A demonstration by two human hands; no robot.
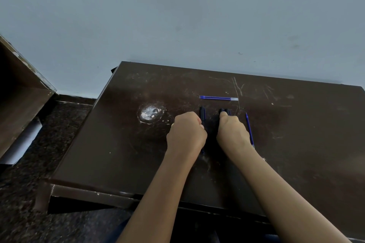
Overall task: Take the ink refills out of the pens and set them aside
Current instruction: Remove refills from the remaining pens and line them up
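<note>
On the dark brown table [296, 144] my left hand [186, 134] is closed in a fist beside a black pen [202, 114] that pokes out past its knuckles. My right hand [233, 132] is closed over two black pens [225, 111] whose tops show beyond my thumb. A blue ink refill [218, 98] with a clear end lies crosswise farther back. Another blue refill [249, 130] lies lengthwise just right of my right hand. The lower parts of the pens are hidden under my hands.
A round whitish worn patch [150, 113] marks the table left of my hands. A pale wall [177, 25] rises behind the table. A wooden cabinet [19, 94] stands at the left over dark speckled floor [39, 203].
</note>
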